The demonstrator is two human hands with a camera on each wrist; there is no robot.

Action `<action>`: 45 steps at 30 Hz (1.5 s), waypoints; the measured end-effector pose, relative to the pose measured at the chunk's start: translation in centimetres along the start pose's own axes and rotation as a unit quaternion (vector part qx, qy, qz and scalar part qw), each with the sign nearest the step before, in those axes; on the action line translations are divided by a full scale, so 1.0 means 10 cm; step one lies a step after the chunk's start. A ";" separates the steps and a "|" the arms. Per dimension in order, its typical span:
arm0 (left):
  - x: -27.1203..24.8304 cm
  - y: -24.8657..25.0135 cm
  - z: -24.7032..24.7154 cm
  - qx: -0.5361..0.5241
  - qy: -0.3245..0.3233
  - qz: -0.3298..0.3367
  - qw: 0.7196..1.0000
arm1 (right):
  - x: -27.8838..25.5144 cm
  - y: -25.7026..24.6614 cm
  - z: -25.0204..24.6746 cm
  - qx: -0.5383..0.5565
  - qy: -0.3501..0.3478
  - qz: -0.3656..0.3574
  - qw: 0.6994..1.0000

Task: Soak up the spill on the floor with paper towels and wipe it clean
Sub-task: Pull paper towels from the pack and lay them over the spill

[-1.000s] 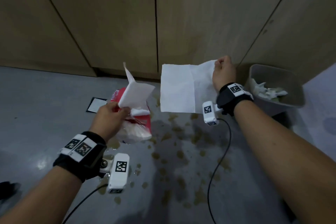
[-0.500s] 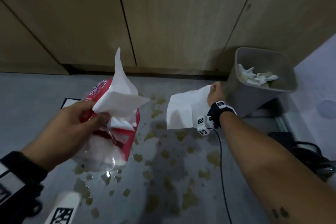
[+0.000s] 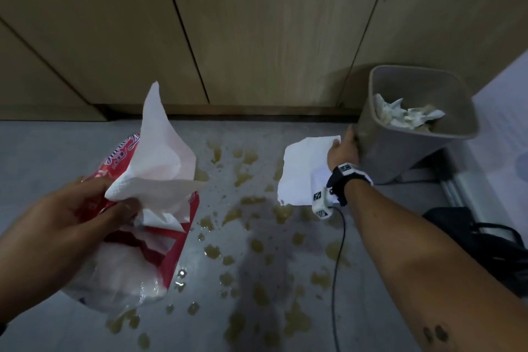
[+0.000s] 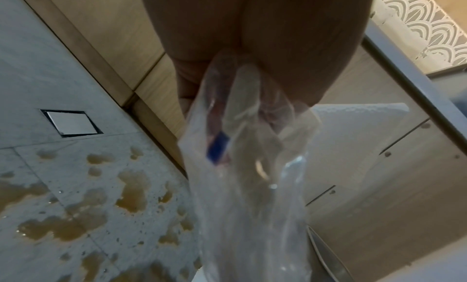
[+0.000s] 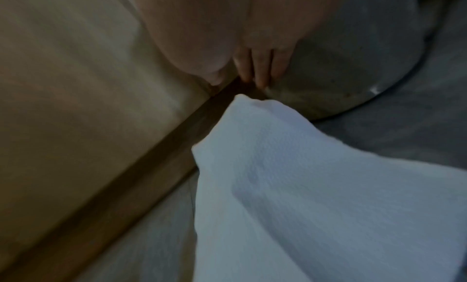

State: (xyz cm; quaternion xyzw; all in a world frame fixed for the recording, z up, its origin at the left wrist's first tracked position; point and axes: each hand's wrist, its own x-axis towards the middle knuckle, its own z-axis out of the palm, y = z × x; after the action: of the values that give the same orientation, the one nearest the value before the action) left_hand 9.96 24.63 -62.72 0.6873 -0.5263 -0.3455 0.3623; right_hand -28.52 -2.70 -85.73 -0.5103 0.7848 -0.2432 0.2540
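The left hand (image 3: 61,218) grips a red-and-clear plastic pack of paper towels (image 3: 137,240) with a white sheet (image 3: 160,168) sticking out, while the right hand (image 3: 343,148) pinches a loose white paper towel (image 3: 300,171) beside the grey plastic bin (image 3: 405,151) — the yellowish-brown spill (image 3: 257,251) dots the grey floor (image 3: 43,151) between them. The risk, I judge, is the pack's sagging bottom dipping into the puddles, or the bin being nudged. The right wrist view is dim, so how the fingers pinch is unclear — whether they touch the bin, I cannot tell.

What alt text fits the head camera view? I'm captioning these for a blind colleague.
A person's right hand holds a white paper towel low over brown spill puddles on a grey floor, beside a grey bin of used towels. Their left hand grips a red-and-clear towel pack with a sheet sticking up, wooden cabinets behind.
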 end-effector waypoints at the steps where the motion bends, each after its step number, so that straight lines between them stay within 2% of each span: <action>1: 0.01 0.01 0.01 0.005 0.000 0.003 1.000 | -0.09 0.01 0.05 -0.070 0.003 -0.039 0.997; 3: 0.02 0.09 0.08 0.002 -0.015 0.012 1.000 | -0.31 0.01 0.21 -0.192 -0.013 -0.130 0.973; 6: 0.05 0.19 0.18 0.013 -0.026 0.046 0.999 | -0.62 0.09 0.54 -0.293 -0.140 -0.187 0.927; 9: 0.03 0.15 0.19 0.043 -0.049 0.051 0.997 | -0.71 0.27 0.74 -0.322 -0.247 -0.144 0.902; 11: 0.02 0.06 0.15 0.087 -0.072 0.054 0.992 | -0.67 0.34 0.72 -0.307 -0.282 -0.102 0.903; 14: -0.02 -0.01 0.12 0.094 -0.073 0.055 0.991 | -0.57 0.33 0.67 -0.286 -0.307 -0.100 0.902; 19: 0.01 -0.16 0.11 0.018 -0.064 0.017 0.998 | -0.51 0.31 0.62 -0.266 -0.294 -0.062 0.916; 22: 0.03 -0.31 0.08 -0.009 -0.028 0.046 0.998 | -0.51 0.35 0.64 -0.284 -0.310 -0.050 0.906; 25: 0.05 -0.30 0.13 0.002 -0.032 0.041 0.999 | -0.52 0.34 0.66 -0.277 -0.294 -0.050 0.913; 28: 0.06 -0.31 0.18 -0.005 -0.038 0.064 0.997 | -0.55 0.31 0.65 -0.290 -0.313 -0.053 0.903; 33: 0.12 -0.32 0.16 0.001 -0.045 0.082 0.996 | -0.63 0.35 0.67 -0.285 -0.245 -0.054 0.925; 36: 0.16 -0.33 0.13 0.019 -0.029 0.076 0.997 | -0.64 0.39 0.71 -0.297 -0.279 -0.047 0.912; 38: 0.16 -0.48 0.06 0.001 -0.009 0.055 0.998 | -0.57 0.38 0.71 -0.284 -0.285 -0.042 0.915; 41: 0.13 -0.70 -0.03 -0.003 -0.016 0.032 0.999 | -0.45 0.35 0.67 -0.269 -0.300 -0.036 0.914; 43: 0.09 -0.57 -0.01 -0.008 -0.017 0.034 0.999 | -0.44 0.34 0.65 -0.268 -0.304 -0.033 0.914; 45: 0.11 -0.37 0.04 -0.002 -0.034 0.041 0.999 | -0.49 0.27 0.63 -0.269 -0.279 -0.036 0.921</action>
State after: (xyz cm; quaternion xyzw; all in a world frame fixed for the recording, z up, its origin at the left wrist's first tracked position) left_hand 11.61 24.20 -66.20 0.6523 -0.5657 -0.3545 0.3590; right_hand -24.55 2.04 -91.47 -0.6343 0.6992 0.1205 0.3070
